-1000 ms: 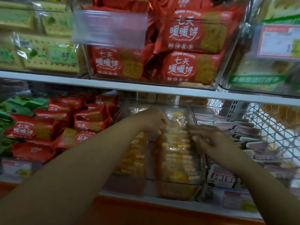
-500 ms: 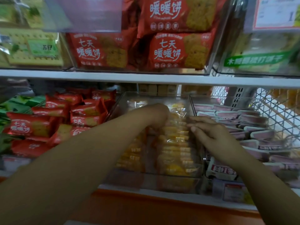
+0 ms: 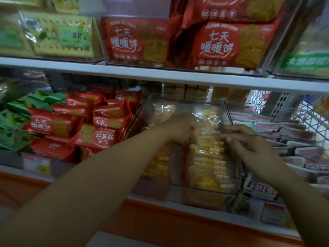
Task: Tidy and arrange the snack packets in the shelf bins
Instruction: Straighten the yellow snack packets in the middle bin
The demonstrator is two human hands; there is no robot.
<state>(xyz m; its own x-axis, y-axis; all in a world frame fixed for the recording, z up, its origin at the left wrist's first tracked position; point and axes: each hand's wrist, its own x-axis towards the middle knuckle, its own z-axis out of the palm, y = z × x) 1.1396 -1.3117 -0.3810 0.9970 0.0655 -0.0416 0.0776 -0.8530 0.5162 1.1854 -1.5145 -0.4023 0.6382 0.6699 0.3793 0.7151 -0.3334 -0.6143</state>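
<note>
Head view: a person's two bare hands reach into a clear plastic bin (image 3: 178, 191) where yellow snack packets (image 3: 208, 157) stand in two rows. The left hand (image 3: 181, 129) curls its fingers down over the packets mid-bin and seems, through the blur, to grip one, while the right hand (image 3: 249, 145) lies near it, fingers nearly straight, touching the right row's tops. The bin to the left holds red packets (image 3: 96, 136), the one to the right pink packets (image 3: 293, 136).

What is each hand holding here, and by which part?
Left hand grips the yellow packets at their top edges; right hand touches the row's right side, whether pinching cannot be told.
</note>
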